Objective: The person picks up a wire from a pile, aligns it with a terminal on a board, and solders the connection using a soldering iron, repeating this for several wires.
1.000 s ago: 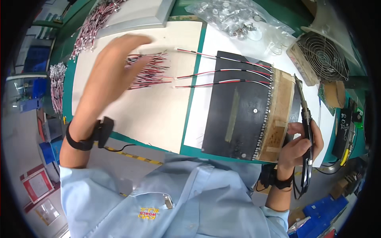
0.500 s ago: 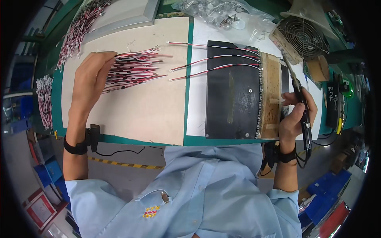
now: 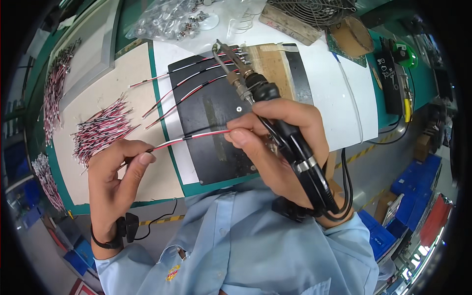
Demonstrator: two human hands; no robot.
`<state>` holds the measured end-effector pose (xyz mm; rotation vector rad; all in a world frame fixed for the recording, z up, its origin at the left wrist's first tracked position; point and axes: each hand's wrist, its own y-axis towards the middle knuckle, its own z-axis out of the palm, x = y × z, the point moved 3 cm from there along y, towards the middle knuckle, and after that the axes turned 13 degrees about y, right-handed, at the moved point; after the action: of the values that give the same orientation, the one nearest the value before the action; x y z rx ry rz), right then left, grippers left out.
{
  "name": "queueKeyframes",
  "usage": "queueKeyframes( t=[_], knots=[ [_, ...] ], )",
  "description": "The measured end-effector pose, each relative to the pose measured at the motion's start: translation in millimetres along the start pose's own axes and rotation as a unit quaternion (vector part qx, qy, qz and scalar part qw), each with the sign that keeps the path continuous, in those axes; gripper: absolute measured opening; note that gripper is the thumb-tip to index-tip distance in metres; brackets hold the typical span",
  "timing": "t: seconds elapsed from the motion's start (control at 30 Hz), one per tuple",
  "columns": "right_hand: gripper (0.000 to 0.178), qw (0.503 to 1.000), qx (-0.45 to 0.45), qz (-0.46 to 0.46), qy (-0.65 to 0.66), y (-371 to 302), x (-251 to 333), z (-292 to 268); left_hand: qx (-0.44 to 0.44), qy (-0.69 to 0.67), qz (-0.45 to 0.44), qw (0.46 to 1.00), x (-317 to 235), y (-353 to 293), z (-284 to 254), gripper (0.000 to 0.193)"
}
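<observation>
A thin red, white and black wire lead stretches between my two hands across the near left part of the black fixture board. My left hand pinches its left end between thumb and forefinger. The thumb and fingertip of my right hand pinch the other end. That same right hand also grips a black soldering iron, its metal tip and side tube pointing up and left over the board. Three wire leads lie at the board's far side, their right ends partly behind the iron.
A pile of wire leads lies on the beige sheet, with further bundles at the left. A clear bag of metal parts, a fan, a wooden block and a round container stand along the back.
My left hand has come nearer from the pile with a wire lead. My right hand has moved left over the board with the soldering iron and holds the lead's other end. The view has shifted.
</observation>
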<state>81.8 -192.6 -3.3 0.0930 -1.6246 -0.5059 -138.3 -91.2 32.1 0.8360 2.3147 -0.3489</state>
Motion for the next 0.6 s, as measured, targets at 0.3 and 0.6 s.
queueKeyframes(
  t=[0.3, 0.6],
  knots=[
    [0.05, 0.988, -0.015, 0.09, 0.128, -0.3, 3.8, -21.0, 0.142, -0.179, 0.007, 0.973, -50.0, 45.8, 51.7, 0.011],
    [0.054, 0.978, 0.0, 0.118, 0.17, -3.2, -7.7, -34.7, 0.188, -0.254, -0.064, 0.947, -56.0, 50.4, 68.4, 0.009]
  ],
)
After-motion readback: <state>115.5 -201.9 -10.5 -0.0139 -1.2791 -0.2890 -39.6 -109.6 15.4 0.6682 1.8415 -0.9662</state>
